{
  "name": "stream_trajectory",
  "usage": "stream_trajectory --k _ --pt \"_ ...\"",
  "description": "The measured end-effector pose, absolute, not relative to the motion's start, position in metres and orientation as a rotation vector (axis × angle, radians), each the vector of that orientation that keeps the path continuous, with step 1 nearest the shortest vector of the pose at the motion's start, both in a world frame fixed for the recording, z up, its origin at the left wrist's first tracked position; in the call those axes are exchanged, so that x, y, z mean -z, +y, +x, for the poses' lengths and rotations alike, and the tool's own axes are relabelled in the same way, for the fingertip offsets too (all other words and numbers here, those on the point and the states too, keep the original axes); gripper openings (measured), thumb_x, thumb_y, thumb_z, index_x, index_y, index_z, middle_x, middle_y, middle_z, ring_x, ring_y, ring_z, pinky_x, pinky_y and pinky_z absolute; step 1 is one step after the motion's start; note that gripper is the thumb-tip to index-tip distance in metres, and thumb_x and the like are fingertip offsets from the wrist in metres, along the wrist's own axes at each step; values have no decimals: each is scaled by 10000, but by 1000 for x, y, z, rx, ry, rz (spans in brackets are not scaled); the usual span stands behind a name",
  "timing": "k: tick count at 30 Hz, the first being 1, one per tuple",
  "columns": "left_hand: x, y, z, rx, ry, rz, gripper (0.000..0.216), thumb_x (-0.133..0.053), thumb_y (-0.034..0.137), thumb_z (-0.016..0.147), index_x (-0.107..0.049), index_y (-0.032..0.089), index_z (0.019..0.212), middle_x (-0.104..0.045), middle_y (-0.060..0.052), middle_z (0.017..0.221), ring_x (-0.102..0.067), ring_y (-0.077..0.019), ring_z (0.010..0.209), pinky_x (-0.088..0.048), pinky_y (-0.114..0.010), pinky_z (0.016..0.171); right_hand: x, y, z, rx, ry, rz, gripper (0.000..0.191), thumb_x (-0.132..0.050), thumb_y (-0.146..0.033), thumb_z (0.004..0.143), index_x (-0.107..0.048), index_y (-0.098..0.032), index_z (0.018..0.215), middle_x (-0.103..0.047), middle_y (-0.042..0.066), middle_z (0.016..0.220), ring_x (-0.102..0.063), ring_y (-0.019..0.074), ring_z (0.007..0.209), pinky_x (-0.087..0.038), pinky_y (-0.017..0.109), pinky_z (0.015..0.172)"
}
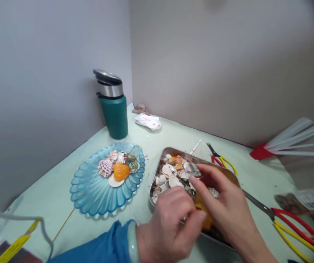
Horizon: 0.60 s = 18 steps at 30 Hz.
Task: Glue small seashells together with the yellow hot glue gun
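I'm pinching a blurred grey-white shell-like piece (193,170) between right hand (229,204) thumb and finger, over a rectangular silvery metal tray (204,163) of white and orange seashells (169,170), left hand (170,223) hovering curled alongside, grip can't tell.

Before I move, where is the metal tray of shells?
In the head view, the metal tray sits right of centre, low in the picture, between the blue plate and the larger scissors, partly hidden by the left hand and right hand.
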State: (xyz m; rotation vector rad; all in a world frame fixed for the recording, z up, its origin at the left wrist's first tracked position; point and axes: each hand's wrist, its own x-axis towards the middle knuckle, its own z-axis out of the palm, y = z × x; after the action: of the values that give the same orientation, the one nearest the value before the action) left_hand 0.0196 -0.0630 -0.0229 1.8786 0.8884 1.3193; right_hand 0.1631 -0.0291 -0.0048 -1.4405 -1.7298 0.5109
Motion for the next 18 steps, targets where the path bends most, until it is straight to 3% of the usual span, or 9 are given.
stream_trajectory --k 2,6,8,12,18 --pt "24 -67 18 -1341 814 1978 271 -437 202 889 -473 230 622 -523 -45 580 -481 -192 605 -343 -356 618 -4 -20 151 -537 -1935 -1344 236 -644 -342 814 -664 -229 1020 -690 24 841 -627 187 688 -483 331 664" --pt "29 -63 15 -1510 973 1851 292 -405 171 899 -431 231 614 -488 -22 577 -457 -176 590 -312 -334 592 -15 8 119 -703 -2140 -1301 236 -636 -323 820 -675 -206 1021 -679 -1 722 -606 165 624 -460 281 596" --pt "33 -60 17 -1764 872 1948 267 -416 193 884 -415 224 619 -458 -5 542 -413 -157 538 -288 -320 551 -17 23 103 -782 -2225 -1308 235 -646 -298 815 -679 -200 1025 -674 -10 699 -596 148 609 -444 252 577" --pt "37 -56 23 -2005 611 2195 322 -396 266 906 -415 203 591 -437 13 471 -368 -126 474 -275 -295 496 -16 41 69 -783 -2352 -1259 246 -689 -287 782 -703 -207 1014 -695 0 716 -606 154 630 -424 246 577" --pt "35 -56 25 -2019 684 2134 321 -410 241 898 -436 194 581 -486 -6 474 -415 -124 482 -313 -289 495 -15 41 45 -798 -2415 -1138 320 -669 -290 812 -672 -206 1121 -736 19 839 -645 164 709 -450 253 634"
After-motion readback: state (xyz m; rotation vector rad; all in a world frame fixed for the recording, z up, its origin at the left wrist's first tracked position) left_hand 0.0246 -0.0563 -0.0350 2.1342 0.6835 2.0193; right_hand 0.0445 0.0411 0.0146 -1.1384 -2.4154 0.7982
